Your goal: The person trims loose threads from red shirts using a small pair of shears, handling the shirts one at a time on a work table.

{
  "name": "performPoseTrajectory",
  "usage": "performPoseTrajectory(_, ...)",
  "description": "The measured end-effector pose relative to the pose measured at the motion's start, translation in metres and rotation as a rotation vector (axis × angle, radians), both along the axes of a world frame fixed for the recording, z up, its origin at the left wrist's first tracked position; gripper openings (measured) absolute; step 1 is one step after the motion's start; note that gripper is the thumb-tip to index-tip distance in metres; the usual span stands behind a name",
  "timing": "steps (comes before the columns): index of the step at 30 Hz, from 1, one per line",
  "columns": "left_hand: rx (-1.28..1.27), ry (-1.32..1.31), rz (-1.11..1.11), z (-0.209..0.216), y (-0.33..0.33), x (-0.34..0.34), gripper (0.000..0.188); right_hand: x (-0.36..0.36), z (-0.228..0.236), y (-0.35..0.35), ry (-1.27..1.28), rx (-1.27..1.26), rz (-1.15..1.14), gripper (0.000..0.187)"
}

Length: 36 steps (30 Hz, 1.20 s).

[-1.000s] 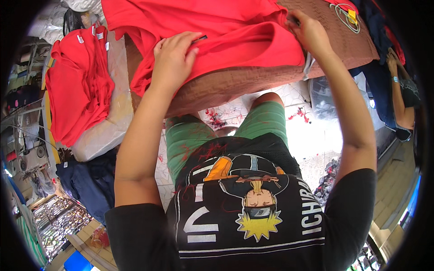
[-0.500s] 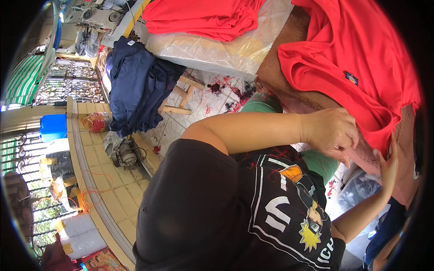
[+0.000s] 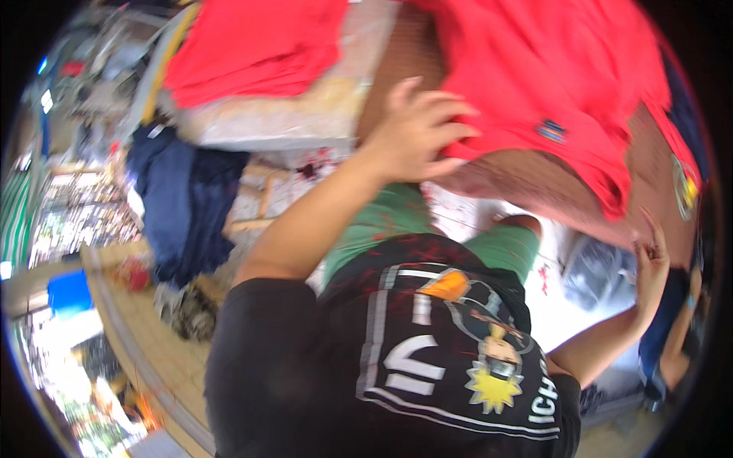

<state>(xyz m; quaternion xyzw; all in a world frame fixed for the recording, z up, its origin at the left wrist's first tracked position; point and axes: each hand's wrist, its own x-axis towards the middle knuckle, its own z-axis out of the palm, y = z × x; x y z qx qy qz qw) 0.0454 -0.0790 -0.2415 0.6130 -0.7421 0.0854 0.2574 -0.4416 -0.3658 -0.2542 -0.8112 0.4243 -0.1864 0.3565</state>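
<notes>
Loosely open, left hand (image 3: 418,133) and right hand (image 3: 653,253) flank a spread red fabric garment (image 3: 546,76) by the brown cloth-covered bench's front edge (image 3: 519,182); stacked red clothes (image 3: 256,49) lie left.

Left hand (image 3: 418,133): your fingers spread, slightly curled
Right hand (image 3: 651,253): your fingers up, parted
Left forearm (image 3: 317,210): yours, bare, slanting up-right

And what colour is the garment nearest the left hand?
The garment is bright red, clearest in the head view.
</notes>
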Motion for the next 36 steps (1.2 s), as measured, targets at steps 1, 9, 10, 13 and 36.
performPoseTrajectory(1, 0.045, 0.030, 0.051, 0.003, 0.012, 0.007, 0.042, 0.038, 0.040, 0.039, -0.063, 0.126, 0.236, 0.026)
performPoseTrajectory(9, -0.104, 0.607, 0.327, 0.027, -0.001, 0.033, 0.018, 0.137, 0.209, 0.184, -0.307, 0.096, 1.764, 0.021)
performPoseTrajectory(10, -0.012, 0.639, 0.312, 0.027, 0.000, 0.028, 0.019, 0.124, 0.216, 0.184, -0.324, 0.013, 1.754, 0.021)
performPoseTrajectory(13, 0.046, 0.616, 0.420, 0.022, 0.022, 0.027, 0.024, 0.126, 0.204, 0.179, -0.245, -0.374, 1.362, 0.016)
performPoseTrajectory(36, 0.326, 1.348, 0.199, -0.011, -0.047, -0.021, 0.025, 0.107, 0.004, -0.010, 0.243, -0.770, -0.430, 0.034)
